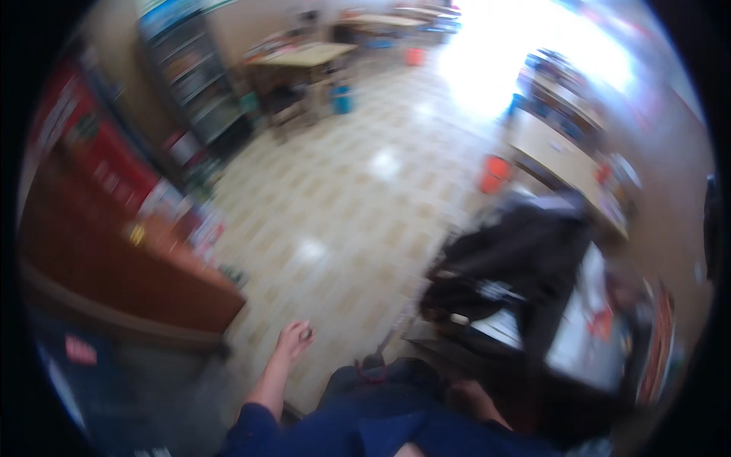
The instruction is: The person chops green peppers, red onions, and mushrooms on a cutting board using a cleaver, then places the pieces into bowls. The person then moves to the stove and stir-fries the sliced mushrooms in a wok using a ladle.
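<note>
My left hand (294, 338) is out in front of my body on the left, above the tiled floor. Its fingers are curled around a small, dark, round object (306, 333), too blurred to name. Low beside my dark trousers hangs my right hand (465, 391), dim and smeared, so whether it holds anything is unclear. Close to that hand stands a table (582, 348) with a dark garment or cloth (514, 245) draped over it. At my waist there is a reddish loop (372, 374).
A brown wooden counter (114, 274) rises on the left, before a glass-door display fridge (194, 85). Pale tables (559, 145) line the right, with an orange bucket (495, 174) beside them. Another table (308, 54) and a blue bin (342, 99) stand further off. Bright light floods the far end.
</note>
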Action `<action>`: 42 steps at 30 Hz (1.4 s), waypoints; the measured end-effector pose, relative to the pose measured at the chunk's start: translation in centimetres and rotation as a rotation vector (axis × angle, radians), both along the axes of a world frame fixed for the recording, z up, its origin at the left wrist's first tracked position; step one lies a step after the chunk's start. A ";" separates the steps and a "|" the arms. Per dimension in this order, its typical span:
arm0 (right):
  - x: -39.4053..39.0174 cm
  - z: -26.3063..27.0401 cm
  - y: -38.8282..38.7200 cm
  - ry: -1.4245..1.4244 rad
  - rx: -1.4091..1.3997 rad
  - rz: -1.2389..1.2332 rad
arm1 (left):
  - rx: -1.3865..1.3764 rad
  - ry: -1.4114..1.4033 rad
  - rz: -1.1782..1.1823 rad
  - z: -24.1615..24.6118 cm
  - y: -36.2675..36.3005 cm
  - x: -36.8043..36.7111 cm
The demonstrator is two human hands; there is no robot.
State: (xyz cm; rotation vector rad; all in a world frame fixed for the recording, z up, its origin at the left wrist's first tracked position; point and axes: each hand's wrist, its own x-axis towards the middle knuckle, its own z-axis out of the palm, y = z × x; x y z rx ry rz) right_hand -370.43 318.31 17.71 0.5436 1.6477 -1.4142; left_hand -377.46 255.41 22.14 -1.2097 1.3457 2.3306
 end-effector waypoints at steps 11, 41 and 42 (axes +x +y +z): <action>-28.0 -3.4 -25.6 -0.133 0.308 0.838 | 0.024 0.013 0.610 1.7 -14.1 9.7; 49.1 28.6 -135.5 -0.525 -0.996 1.829 | -0.556 0.797 2.008 23.1 -43.6 75.5; 51.7 27.3 -137.8 -0.641 -0.999 1.809 | -0.522 0.763 2.023 22.4 -45.3 78.0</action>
